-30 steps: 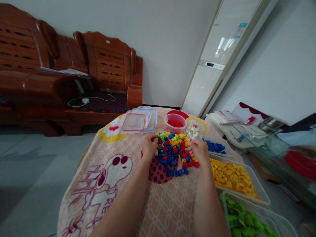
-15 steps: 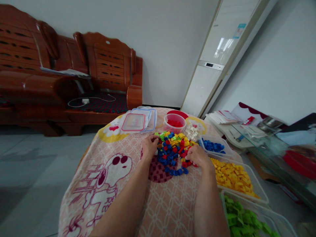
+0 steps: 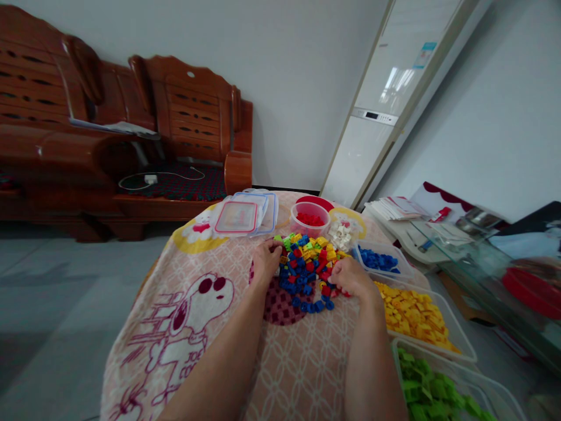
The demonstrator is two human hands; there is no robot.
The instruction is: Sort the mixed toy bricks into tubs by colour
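A loose pile of small toy building bricks (image 3: pixel 302 263) in blue, red, yellow and lime green lies on the table between my hands. My left hand (image 3: pixel 265 260) rests against the pile's left edge, its fingers curled together by a dark red brick. At the right edge, my right hand (image 3: pixel 350 277) has its fingertips pinched together among red bricks. What either set of fingertips holds is hidden. Several round blue pieces (image 3: pixel 312 306) lie along the near side of the pile.
Beyond the pile stand a tub of red bricks (image 3: pixel 310 217) and some white bricks (image 3: pixel 342 234). Boxes of blue (image 3: pixel 379 260), yellow (image 3: pixel 416 316) and green bricks (image 3: pixel 433 386) line the right side. Flat lids (image 3: pixel 239 217) lie at back left on the patterned tablecloth (image 3: pixel 302 362).
Almost nothing differs. My right hand has shifted very slightly at the pile's right edge; my left hand keeps its place.
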